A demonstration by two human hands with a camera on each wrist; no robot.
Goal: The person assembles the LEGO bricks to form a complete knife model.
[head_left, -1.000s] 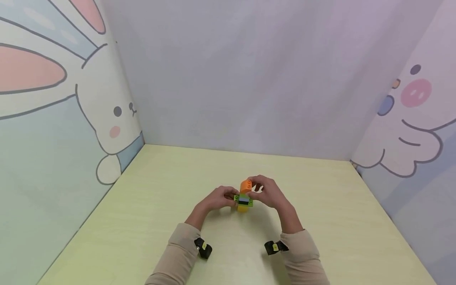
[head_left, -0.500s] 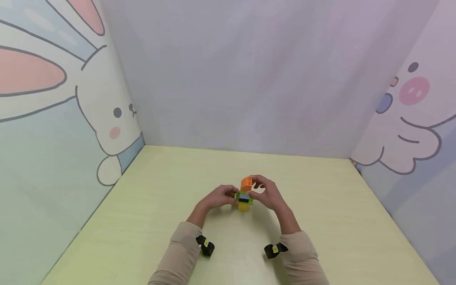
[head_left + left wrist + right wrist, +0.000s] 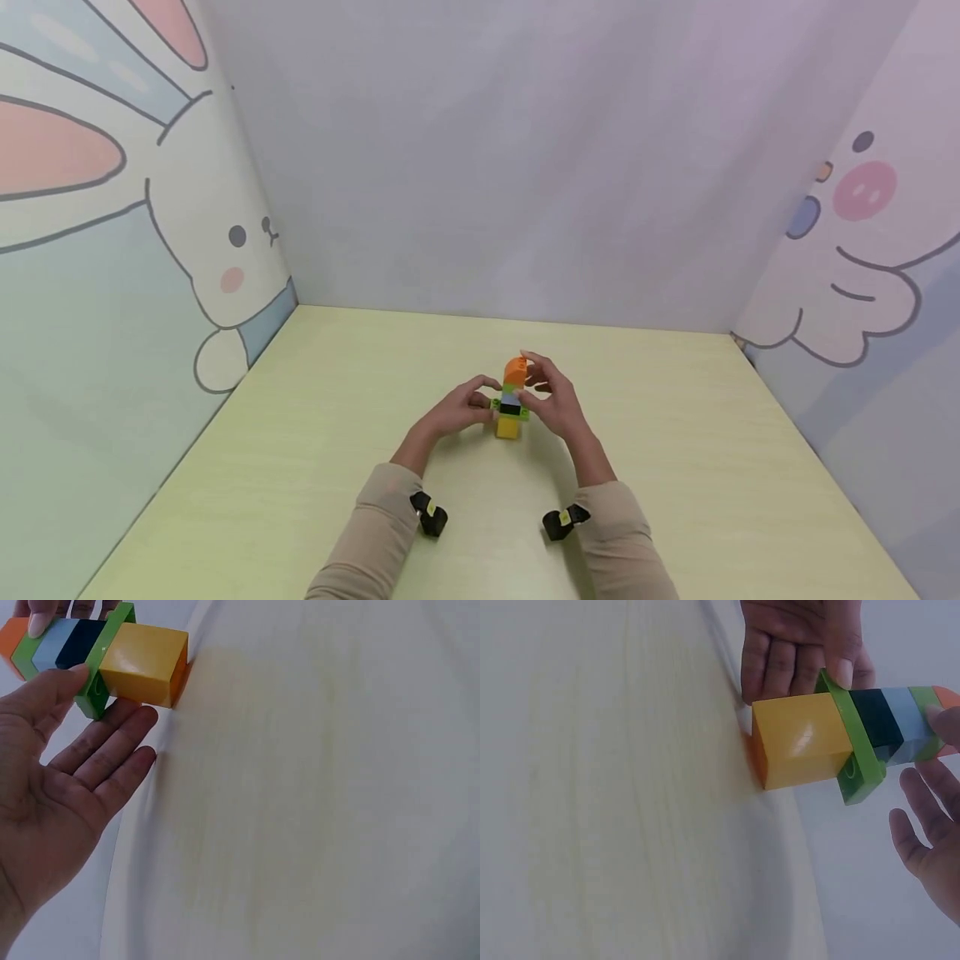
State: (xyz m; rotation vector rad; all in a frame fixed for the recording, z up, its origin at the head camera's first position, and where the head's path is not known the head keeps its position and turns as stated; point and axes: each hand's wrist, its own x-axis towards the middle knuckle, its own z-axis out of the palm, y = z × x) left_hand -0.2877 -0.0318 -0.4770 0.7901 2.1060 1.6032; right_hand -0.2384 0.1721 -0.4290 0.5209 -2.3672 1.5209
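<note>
A tower of toy building blocks stands between both hands near the middle of the table. From the bottom it has a yellow block (image 3: 802,742), a wider green plate (image 3: 105,660), a black block (image 3: 874,718), a grey-blue block (image 3: 909,724), a smaller green block (image 3: 37,651) and a rounded orange block (image 3: 515,369) on top. My left hand (image 3: 453,410) pinches the green plate at its left end, thumb in front, other fingers stretched below. With thumb and index finger my right hand (image 3: 557,406) grips the tower's upper part, by the small green and orange blocks.
A pale wooden table (image 3: 360,358) spreads around the hands. Behind it hangs a plain grey-white backdrop (image 3: 487,167). Side panels carry a cartoon rabbit (image 3: 217,192) on the left and a cartoon pig (image 3: 885,242) on the right. Black wrist cameras (image 3: 431,517) sit at both sleeve cuffs.
The tower appears higher in the head view, with more of its front and the yellow block showing. My right hand has moved slightly up with it; the left still holds the plate.
</note>
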